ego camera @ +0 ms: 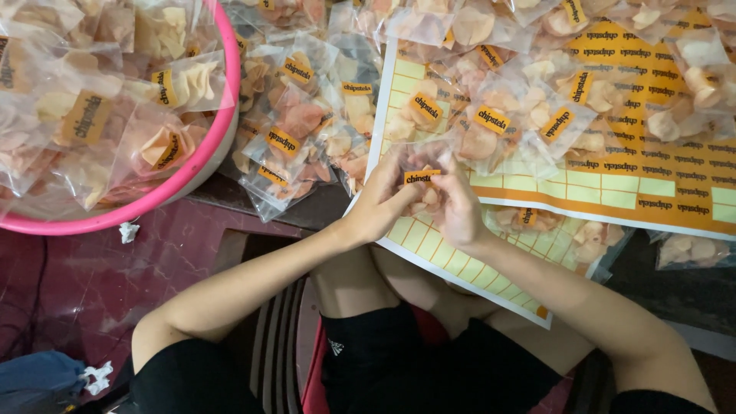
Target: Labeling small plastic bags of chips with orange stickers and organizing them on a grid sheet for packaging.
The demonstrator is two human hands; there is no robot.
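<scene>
A dark reddish marbled floor (115, 268) is seen at lower left. A crumpled blue cloth (38, 379) is laid on it.

Chip bags (491, 123) crowding sticker sheet (675, 192)

Basin (201, 172) left of sheet (675, 192); packets (295, 130) between

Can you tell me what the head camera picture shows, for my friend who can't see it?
Seen from above, a seated person's left hand and right hand hold a small clear bag of chips with an orange label over a sticker sheet. Many more filled bags lie around, and a pink basin on the left is full of them.
</scene>
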